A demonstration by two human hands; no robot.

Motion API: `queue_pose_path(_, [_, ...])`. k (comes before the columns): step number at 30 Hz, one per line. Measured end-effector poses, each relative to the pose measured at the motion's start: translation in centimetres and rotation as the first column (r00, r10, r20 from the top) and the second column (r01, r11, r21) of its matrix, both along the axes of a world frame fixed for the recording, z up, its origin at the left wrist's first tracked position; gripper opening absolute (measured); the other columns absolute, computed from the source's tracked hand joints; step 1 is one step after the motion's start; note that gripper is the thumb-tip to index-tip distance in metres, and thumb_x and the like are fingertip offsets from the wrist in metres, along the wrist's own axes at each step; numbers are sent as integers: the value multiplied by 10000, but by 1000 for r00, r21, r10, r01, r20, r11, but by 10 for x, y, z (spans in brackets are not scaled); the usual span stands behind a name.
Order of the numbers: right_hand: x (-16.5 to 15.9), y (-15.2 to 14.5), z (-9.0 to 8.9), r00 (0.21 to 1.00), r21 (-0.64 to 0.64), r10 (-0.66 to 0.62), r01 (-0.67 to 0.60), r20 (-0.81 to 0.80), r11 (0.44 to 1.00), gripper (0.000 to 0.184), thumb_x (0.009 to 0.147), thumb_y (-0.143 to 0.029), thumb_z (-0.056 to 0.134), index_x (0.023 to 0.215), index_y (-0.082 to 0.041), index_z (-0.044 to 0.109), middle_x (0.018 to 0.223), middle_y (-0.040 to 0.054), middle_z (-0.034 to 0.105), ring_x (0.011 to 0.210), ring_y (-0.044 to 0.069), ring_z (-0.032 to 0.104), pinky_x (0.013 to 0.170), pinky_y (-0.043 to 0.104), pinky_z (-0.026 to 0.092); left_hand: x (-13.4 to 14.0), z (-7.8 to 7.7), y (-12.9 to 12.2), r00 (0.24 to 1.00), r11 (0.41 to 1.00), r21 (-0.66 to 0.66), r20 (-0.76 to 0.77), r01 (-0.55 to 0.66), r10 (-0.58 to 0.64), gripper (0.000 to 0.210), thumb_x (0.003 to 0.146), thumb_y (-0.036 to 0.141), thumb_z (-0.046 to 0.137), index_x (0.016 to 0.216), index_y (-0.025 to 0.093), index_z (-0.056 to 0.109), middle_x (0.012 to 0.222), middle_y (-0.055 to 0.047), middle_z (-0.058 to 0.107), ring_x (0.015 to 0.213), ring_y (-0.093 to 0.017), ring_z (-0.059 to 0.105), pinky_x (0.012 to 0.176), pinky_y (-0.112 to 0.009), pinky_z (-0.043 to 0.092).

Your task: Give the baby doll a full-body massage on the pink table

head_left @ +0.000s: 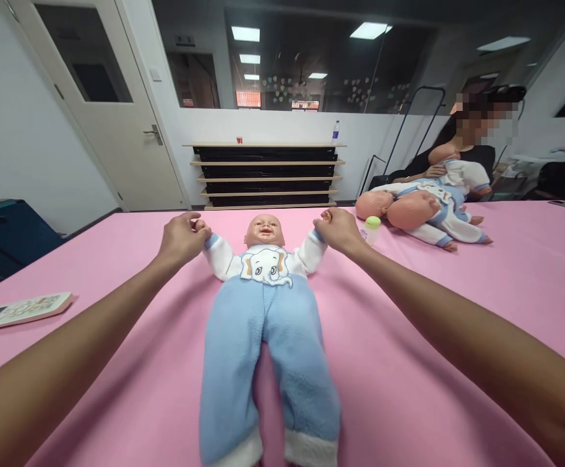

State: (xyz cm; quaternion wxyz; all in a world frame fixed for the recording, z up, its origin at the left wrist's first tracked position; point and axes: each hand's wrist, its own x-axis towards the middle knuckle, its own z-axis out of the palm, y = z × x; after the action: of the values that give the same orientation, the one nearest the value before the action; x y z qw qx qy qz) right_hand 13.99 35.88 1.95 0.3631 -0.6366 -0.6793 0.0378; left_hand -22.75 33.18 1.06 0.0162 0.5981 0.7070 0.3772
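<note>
A baby doll [265, 279] lies on its back on the pink table cover [399, 363], head away from me and feet toward me. It wears blue trousers and a white top with an elephant face on the chest. My left hand [183, 239] is closed around the doll's hand at the left of the view. On the other side, my right hand [339, 229] grips the doll's other hand. Both doll arms are spread outward and raised beside its head. My fingers partly hide the doll's hands.
Several similar dolls [423, 201] lie at the back right, near a seated person in black [477, 152]. A small bottle with a green cap [371, 228] stands close to my right hand. A white panel-like device [22, 311] rests at the left. Shelves [267, 170] stand behind the table.
</note>
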Motion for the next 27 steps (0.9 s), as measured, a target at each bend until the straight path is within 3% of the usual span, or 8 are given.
queue_pose_path(2, [8,-38,6,998,25,55,-55,-23,998,287,815,-363,585,994,-159,678,919,52,695,807,172,589,672,255,391,-1,9,-42,999,1000,-5,-43,18,-18,580,779,371,626,1330,203,560,1016,-51,707,903,-200,647,771,-295,482])
queue_pose_path(4, [12,-75,3,994,14,107,-107,-32,994,350,818,-352,590,1102,-162,667,986,61,697,862,178,604,716,253,410,2,8,-82,992,998,-36,-112,49,-53,573,798,395,599,1337,208,555,970,-41,699,905,-211,640,778,-306,479])
queue_pose_path(7, [14,-119,-16,990,-38,136,-138,-34,990,373,847,-305,548,1175,-155,643,1059,88,678,893,179,605,730,246,415,8,-12,-131,977,991,-101,-182,90,-107,547,832,424,540,1320,178,563,944,-59,672,891,-230,630,774,-321,477])
queue_pose_path(10, [15,-148,-43,991,-100,131,-130,-1,986,355,882,-268,499,1191,-149,626,1087,105,651,904,177,597,754,250,406,13,-41,-159,973,981,-172,-195,93,-126,470,852,404,493,1247,174,600,999,-87,638,878,-237,625,775,-324,469])
queue_pose_path(14, [15,-167,-74,988,-162,150,-142,35,976,261,915,-268,476,1099,-150,619,1037,95,628,905,172,581,766,249,381,20,-69,-174,970,962,-249,-185,108,-157,330,871,319,449,1117,183,622,982,-97,603,901,-243,613,784,-323,454])
queue_pose_path(18, [13,-174,-89,988,-192,138,-123,66,974,192,945,-290,459,1002,-150,578,979,80,600,826,156,560,698,243,348,23,-82,-176,977,974,-210,-169,91,-128,285,880,303,439,1083,190,604,996,-95,587,888,-236,605,779,-327,452])
queue_pose_path(22, [13,-174,-93,986,-214,117,-89,123,973,192,939,-287,470,1033,-142,551,996,84,597,778,154,553,654,249,322,21,-85,-174,983,977,-187,-129,102,-127,282,879,291,435,1079,186,603,1025,-105,601,933,-244,600,794,-332,452])
queue_pose_path(27, [23,-165,-94,995,-158,99,-95,21,983,279,914,-283,488,1130,-135,584,1044,102,624,904,183,590,750,258,382,8,-75,-171,985,972,-212,-118,101,-128,293,879,303,434,1072,203,630,1023,-111,661,954,-270,618,789,-345,454])
